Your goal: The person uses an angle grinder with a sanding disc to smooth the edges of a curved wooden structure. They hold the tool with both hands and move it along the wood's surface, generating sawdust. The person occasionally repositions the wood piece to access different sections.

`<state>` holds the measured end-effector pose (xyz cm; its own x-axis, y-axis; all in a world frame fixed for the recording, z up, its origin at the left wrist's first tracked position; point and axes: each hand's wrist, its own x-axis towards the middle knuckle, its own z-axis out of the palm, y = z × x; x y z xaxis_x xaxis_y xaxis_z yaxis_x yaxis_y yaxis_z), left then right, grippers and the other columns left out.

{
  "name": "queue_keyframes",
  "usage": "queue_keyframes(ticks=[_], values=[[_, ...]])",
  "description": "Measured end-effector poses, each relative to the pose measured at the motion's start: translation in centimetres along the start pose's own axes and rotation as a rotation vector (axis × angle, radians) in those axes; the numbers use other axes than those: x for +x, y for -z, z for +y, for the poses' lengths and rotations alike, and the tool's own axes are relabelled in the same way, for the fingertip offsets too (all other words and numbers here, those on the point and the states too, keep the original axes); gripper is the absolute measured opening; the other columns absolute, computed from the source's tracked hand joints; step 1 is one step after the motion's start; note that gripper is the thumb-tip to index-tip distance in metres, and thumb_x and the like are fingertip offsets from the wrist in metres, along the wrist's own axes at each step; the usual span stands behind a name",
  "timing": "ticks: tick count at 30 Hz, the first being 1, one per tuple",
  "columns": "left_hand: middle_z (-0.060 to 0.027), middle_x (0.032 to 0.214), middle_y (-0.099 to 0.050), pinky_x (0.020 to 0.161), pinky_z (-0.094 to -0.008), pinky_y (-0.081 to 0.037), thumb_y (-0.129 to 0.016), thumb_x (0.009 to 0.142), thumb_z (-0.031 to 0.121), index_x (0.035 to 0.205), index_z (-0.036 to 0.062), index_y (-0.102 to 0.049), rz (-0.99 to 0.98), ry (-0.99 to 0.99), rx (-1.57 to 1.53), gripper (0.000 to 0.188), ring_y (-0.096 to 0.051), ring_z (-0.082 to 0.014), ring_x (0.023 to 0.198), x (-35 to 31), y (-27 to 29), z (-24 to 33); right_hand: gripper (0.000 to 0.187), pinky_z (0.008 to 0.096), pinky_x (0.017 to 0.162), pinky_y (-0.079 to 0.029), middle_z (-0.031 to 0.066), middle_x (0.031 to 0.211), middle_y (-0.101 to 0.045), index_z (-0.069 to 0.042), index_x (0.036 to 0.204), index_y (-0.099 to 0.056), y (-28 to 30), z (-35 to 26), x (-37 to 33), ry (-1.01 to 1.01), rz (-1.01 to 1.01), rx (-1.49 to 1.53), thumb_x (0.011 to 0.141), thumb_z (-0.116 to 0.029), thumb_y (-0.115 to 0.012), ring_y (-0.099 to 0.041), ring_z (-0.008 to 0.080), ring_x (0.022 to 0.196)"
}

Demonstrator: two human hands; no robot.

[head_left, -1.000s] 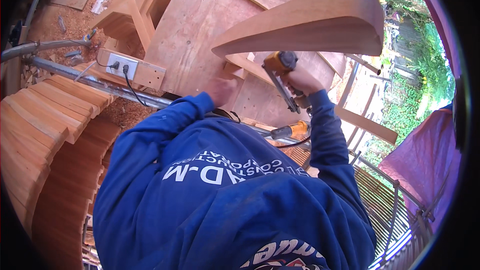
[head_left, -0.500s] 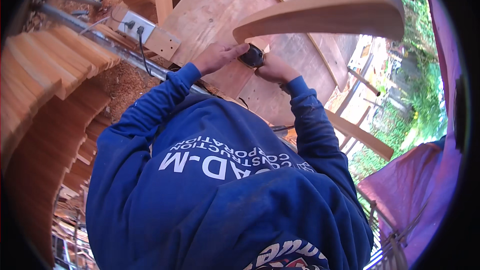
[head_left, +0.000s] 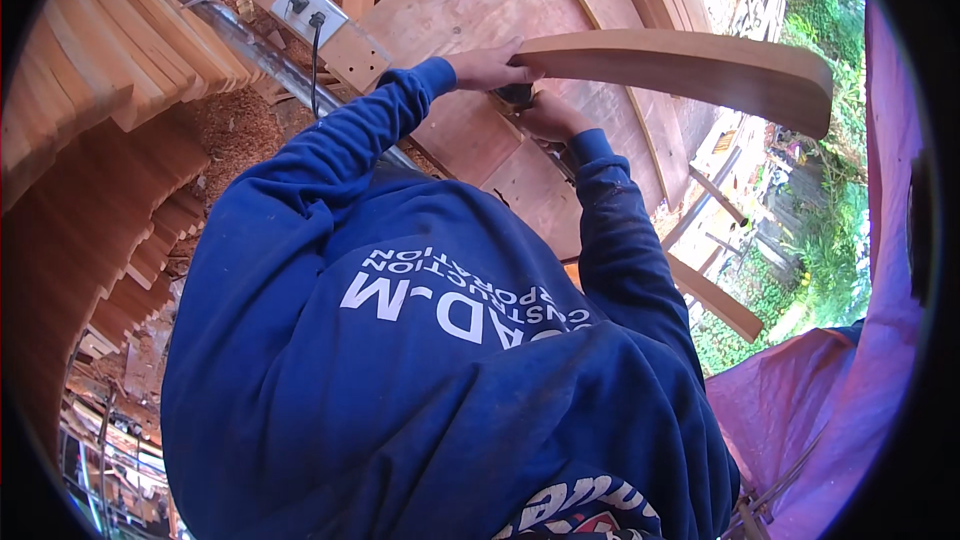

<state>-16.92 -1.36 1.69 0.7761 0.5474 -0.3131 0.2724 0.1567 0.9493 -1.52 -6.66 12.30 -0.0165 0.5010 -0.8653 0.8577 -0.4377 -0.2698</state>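
So, at far left the slats stand in a close, curving row, with chips on the ground beside them. A pipe slants behind, and near it sits a box of sockets with two plugs in; a black cable trails from one. Next comes the plywood, spread beneath the hands.

The left hand meets the narrow left end of the curved wood, its fingers touching that end; whether they clasp it or merely lie against it, I cannot tell. Just below that end, between the two hands, shows the dark head of a tool. The right hand has its fingers curled around the tool, the grasp partly hidden.

From the left hand the wood runs rightward, beyond the right hand and apart from it, broadening to a blunt end past the plywood's edge. Below that stretch, a board juts out beside the right sleeve. Farthest right are the tarp and plants.
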Motion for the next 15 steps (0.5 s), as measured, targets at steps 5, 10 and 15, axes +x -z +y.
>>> queue_keyframes(ticks=[5, 10, 15], values=[[-0.0310, 0.158, -0.030, 0.122, -0.0367, -0.023, -0.046, 0.095, 0.072, 0.160, -0.0004, -0.004, 0.038, -0.075, -0.005, 0.106, -0.029, -0.0372, 0.149, 0.3, -1.1, -1.8, 0.018, 0.0329, 0.044, -0.037, 0.0036, 0.059, -0.052, -0.002, 0.079, -0.058, -0.1, 0.1, 1.2, -0.085, -0.037, -0.018, 0.085, -0.019, -0.056, -0.051, 0.0144, 0.048], [-0.0332, 0.156, -0.031, 0.120, -0.0367, -0.025, -0.045, 0.096, 0.070, 0.160, 0.0016, 0.004, 0.051, -0.068, -0.020, 0.106, -0.033, -0.0379, 0.147, -0.3, -1.1, -1.7, 0.022, 0.0329, 0.043, -0.035, 0.0031, 0.058, -0.050, -0.004, 0.075, -0.057, -0.3, -0.3, 1.6, -0.100, -0.048, -0.053, 0.087, -0.024, -0.057, -0.048, 0.0139, 0.048], [-0.0352, 0.153, -0.034, 0.119, -0.0355, -0.028, -0.047, 0.095, 0.072, 0.157, 0.0011, 0.017, 0.056, -0.048, -0.004, 0.114, -0.037, -0.0377, 0.145, -0.5, -0.7, -2.0, 0.028, 0.0337, 0.043, -0.035, 0.0033, 0.058, -0.051, -0.004, 0.075, -0.058, -0.4, -1.5, 1.0, -0.100, -0.023, -0.010, 0.088, -0.030, -0.060, -0.048, 0.0145, 0.048]])
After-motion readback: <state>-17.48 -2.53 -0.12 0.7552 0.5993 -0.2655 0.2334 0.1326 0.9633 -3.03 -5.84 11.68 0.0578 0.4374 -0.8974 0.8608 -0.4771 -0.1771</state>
